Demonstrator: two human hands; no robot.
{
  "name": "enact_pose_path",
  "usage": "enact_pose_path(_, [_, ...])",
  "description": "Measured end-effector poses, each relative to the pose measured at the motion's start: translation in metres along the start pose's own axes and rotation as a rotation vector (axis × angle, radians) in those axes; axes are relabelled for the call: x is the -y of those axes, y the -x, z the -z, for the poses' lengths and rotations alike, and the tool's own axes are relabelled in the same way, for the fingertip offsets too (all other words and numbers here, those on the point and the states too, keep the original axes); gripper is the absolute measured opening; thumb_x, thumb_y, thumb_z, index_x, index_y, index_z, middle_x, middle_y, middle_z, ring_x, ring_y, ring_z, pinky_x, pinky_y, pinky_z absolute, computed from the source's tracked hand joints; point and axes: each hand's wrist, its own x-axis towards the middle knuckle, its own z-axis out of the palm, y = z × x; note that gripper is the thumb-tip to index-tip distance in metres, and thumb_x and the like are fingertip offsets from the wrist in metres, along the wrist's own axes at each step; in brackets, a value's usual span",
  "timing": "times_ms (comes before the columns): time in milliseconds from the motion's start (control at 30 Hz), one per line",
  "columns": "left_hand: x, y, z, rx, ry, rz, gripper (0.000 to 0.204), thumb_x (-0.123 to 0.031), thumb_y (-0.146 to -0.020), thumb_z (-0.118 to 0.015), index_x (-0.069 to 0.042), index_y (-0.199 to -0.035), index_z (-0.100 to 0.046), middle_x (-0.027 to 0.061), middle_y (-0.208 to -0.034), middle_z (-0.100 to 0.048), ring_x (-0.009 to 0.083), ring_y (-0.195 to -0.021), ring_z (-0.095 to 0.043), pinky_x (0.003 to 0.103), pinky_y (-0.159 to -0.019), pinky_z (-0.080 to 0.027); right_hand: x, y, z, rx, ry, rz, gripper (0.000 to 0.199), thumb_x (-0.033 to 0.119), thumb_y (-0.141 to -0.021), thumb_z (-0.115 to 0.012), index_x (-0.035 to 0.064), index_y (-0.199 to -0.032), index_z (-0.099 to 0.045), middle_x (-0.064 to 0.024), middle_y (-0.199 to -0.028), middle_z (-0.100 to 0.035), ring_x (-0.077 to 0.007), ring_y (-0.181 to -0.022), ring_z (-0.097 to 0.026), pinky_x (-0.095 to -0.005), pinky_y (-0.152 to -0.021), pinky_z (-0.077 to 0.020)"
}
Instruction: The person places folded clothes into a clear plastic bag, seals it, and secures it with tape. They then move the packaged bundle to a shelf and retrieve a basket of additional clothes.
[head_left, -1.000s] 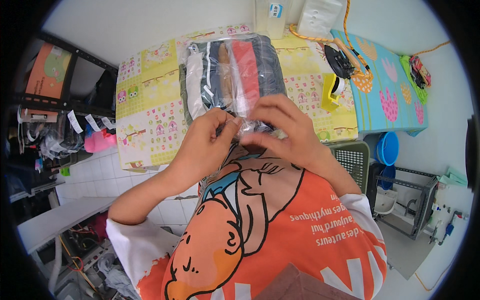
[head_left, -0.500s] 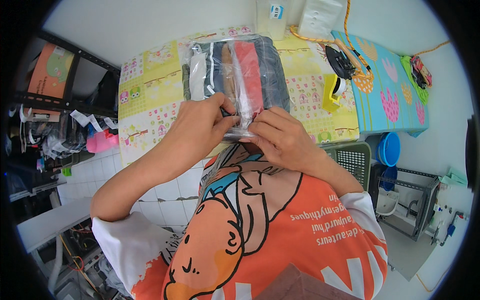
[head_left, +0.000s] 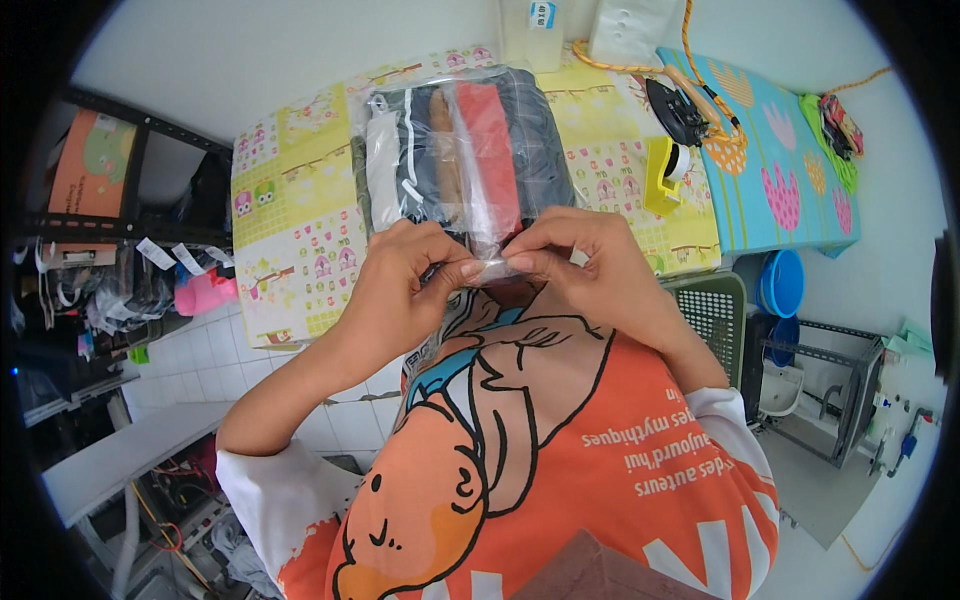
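A clear plastic bag packed with folded clothes in grey, dark blue, brown and red lies on the patterned table, close to my body. At the bag's near end, my left hand pinches the plastic between thumb and fingers. My right hand grips the same edge just beside it, thumb and forefinger pressed together. The two thumbs almost meet over the gathered, shiny plastic. Both hands' other fingers are curled, and part of the bag's near edge is hidden beneath them.
Right of the bag stand a yellow tape dispenser and a black iron with an orange cord. A clear container is at the back. A green basket sits below the table's right edge, near blue buckets. Shelving stands left.
My hands have drawn closer together along the bag's near edge, the right one turning so its thumb and forefinger pinch the plastic. The view has shifted slightly.
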Motion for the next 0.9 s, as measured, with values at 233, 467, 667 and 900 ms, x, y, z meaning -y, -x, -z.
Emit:
enact_pose_path(233, [0.002, -0.003, -0.007, -0.022, 0.069, 0.091, 0.012, -0.01, -0.087, -0.067, 0.0, -0.081, -0.067, 0.0109, -0.075, -0.061, 0.0278, -0.071, -0.051, 0.04, -0.067, -0.04, -0.002, 0.005, -0.003, -0.223, 0.349, 0.345, 0.025, 0.006, -0.079, -0.072, 0.0039, -0.103, -0.067, -0.009, -0.094, -0.062, -0.0264, -0.087, -0.059, -0.0361, -0.075, -0.0494])
enact_pose_path(467, [0.001, -0.007, -0.004, 0.048, 0.087, 0.186, 0.018, -0.015, -0.09, -0.064, 0.001, -0.082, -0.067, 0.0128, -0.075, -0.061, 0.0283, -0.072, -0.051, 0.04, -0.068, -0.041, -0.015, -0.003, -0.017, -0.052, 0.666, 0.671, 0.034, 0.015, -0.075, -0.078, -0.0028, -0.101, -0.065, -0.0102, -0.101, -0.061, -0.027, -0.093, -0.06, -0.0363, -0.08, -0.0499])
enact_pose_path(667, [-0.009, -0.01, 0.002, 0.118, -0.032, 0.229, 0.024, -0.019, -0.093, -0.061, 0.002, -0.083, -0.067, 0.0144, -0.076, -0.061, 0.0312, -0.075, -0.052, 0.042, -0.074, -0.041, -0.021, -0.003, -0.024, -0.047, 0.882, 0.773, 0.021, 0.014, -0.079, -0.061, 0.0, -0.094, -0.062, -0.0072, -0.089, -0.053, -0.0226, -0.086, -0.054, -0.0324, -0.075, -0.0462])
enact_pose_path(900, [-0.014, -0.005, 0.014, 0.058, -0.494, -0.037, 0.012, -0.013, -0.085, -0.068, -0.001, -0.085, -0.068, 0.0117, -0.083, -0.063, 0.0314, -0.086, -0.056, 0.041, -0.078, -0.042, -0.017, -0.005, -0.026, -0.026, 0.769, 0.605, 0.015, 0.016, -0.082, -0.064, 0.003, -0.089, -0.061, -0.0072, -0.088, -0.055, -0.0229, -0.087, -0.055, -0.0344, -0.077, -0.0409])
